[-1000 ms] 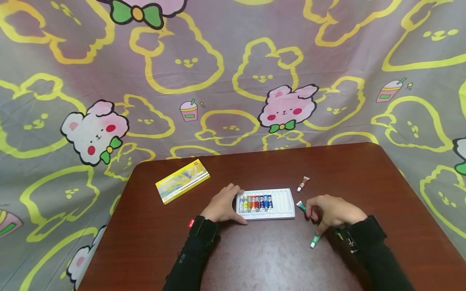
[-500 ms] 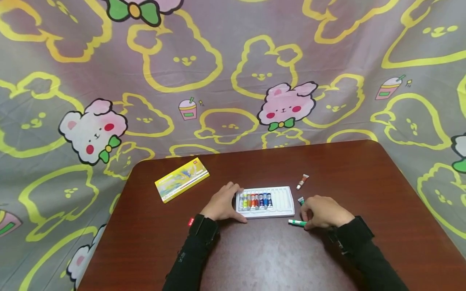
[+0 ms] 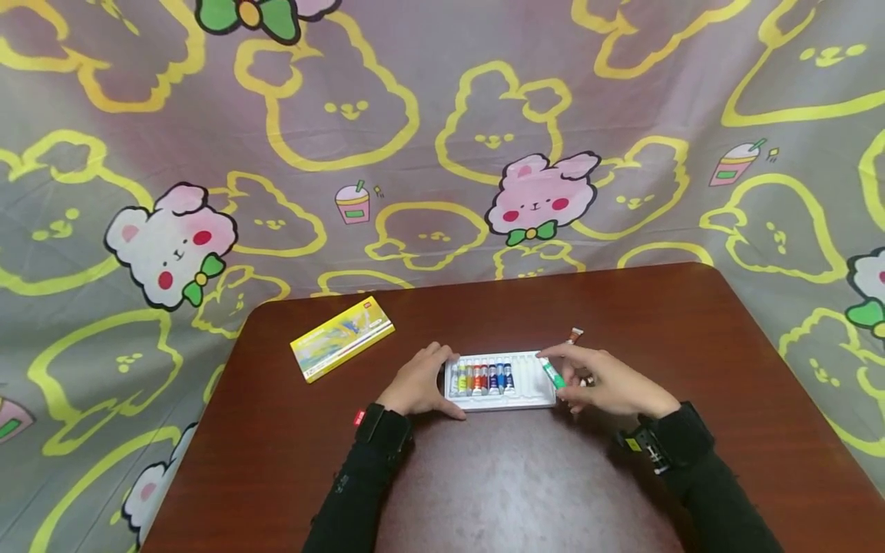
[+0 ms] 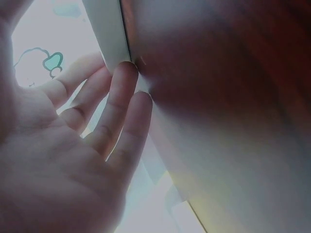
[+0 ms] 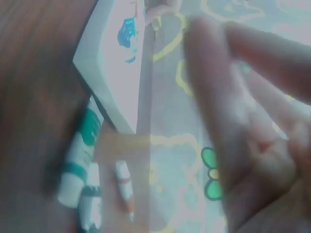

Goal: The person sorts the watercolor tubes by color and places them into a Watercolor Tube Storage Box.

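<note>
Behind the white paint tray (image 3: 531, 376) hangs a grey cloth (image 3: 387, 115) printed with yellow outlines and bunny faces, and all round the tray spreads the dark wooden bench (image 3: 484, 476). Off the tray's left end, farther back, lies the yellow paint box (image 3: 343, 339), set askew. The left hand (image 3: 417, 382) spans that end in a light hold, thumb at the near edge, fingers at the far corner. At the tray's right end, the right hand (image 3: 611, 382) is partly closed, pinching the light green tube (image 3: 552, 374) between thumb and forefinger. A row of paint tubes (image 3: 482, 379) fills the tray's left part; off its right end lie a teal tube (image 5: 87, 128), a dark tube (image 5: 91, 208) and a brown tube (image 3: 575, 336).

The pinch looks slight, so the light green tube could twist and drop askew across the grooves; a bump could slide the tray if the left hand slackened. The right hand's lower fingers might also knock the teal tube. The light green tube slants from forefinger to thumb at the tray's right edge; whether it touches the tray I cannot tell.
</note>
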A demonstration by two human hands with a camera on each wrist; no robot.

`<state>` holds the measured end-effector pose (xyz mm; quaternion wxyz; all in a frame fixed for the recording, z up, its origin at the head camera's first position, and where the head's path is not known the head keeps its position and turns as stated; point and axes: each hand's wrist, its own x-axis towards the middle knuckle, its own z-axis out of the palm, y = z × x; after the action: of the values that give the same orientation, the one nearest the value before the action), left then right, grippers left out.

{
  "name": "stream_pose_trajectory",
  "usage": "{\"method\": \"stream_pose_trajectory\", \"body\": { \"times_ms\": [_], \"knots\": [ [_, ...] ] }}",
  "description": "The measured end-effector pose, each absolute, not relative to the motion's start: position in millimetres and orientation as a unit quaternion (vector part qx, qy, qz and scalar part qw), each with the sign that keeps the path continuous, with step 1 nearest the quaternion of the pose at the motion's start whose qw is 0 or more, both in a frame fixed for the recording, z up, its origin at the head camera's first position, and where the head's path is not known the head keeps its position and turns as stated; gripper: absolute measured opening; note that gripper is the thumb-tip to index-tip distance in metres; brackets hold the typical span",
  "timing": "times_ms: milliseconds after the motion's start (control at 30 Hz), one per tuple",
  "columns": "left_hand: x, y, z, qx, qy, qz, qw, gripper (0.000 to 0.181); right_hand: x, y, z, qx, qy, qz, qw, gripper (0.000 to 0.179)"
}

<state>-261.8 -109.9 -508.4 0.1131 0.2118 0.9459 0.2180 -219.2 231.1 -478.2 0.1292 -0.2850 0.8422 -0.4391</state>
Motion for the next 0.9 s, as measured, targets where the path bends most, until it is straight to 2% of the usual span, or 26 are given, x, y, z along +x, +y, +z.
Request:
{"method": "stream_pose_trajectory", "body": {
  "times_ms": [200,433,700,900],
  "knots": [
    [-260,-109,-507,0.21,0.946,0.218,0.113,0.1,-223,227,-477,-0.235,0.831,-0.502,0.043,0.068],
    [-261,-110,-508,0.209,0.946,0.221,0.113,0.099,-214,215,-456,-0.198,0.834,-0.515,0.005,0.063],
    [-262,-112,-508,0.212,0.946,0.218,0.113,0.1,-228,205,-484,-0.19,0.852,-0.488,-0.006,0.062],
    [-261,-110,-508,0.213,0.946,0.218,0.112,0.098,-239,176,-501,-0.198,0.878,-0.436,0.021,0.057]
  ]
}}
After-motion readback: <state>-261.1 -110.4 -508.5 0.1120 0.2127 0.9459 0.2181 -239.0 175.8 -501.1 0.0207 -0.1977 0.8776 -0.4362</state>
